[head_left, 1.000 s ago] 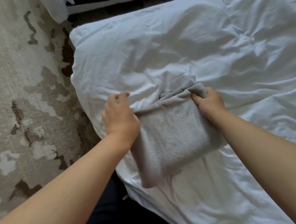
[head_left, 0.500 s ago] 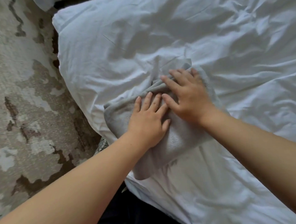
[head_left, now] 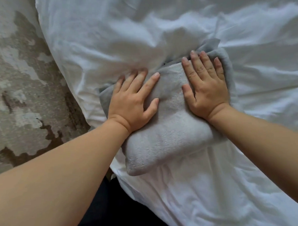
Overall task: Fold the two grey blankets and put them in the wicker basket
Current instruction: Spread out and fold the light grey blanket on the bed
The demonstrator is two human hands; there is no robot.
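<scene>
A folded grey blanket (head_left: 170, 139) lies on the white bed sheet (head_left: 210, 187) near the bed's left edge. My left hand (head_left: 133, 101) lies flat on its left part, fingers spread and straight, pressing down. My right hand (head_left: 206, 88) lies flat on its right part, fingers straight and pointing away from me. A darker grey layer (head_left: 208, 45) peeks out beyond my right fingertips. No wicker basket is in view, and I cannot tell whether that darker layer is a second blanket.
The bed's left edge (head_left: 85, 106) runs diagonally down toward me. A worn beige and brown patterned carpet (head_left: 21, 96) covers the floor on the left. My dark trousers (head_left: 116, 211) show at the bottom, against the bed.
Both hands went from gripping the blanket's edges to lying flat on top; since half a second ago they have slid apart, left to the left, right to the right.
</scene>
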